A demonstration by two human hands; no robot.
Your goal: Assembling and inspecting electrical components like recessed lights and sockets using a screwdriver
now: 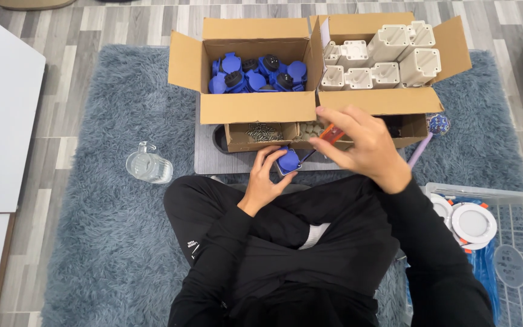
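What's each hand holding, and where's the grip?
Left hand grips a blue plastic part by its sides. Right hand pinches an orange-handled screwdriver at the handle.

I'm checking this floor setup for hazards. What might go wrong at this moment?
1. The left hand alone steadies the blue part while the right hand works an orange-handled screwdriver at it; a slip might jab the fingers.
2. The glass jug lies on the shaggy rug near the knee and might get knocked.
3. Small screws in the low box could spill into the rug.
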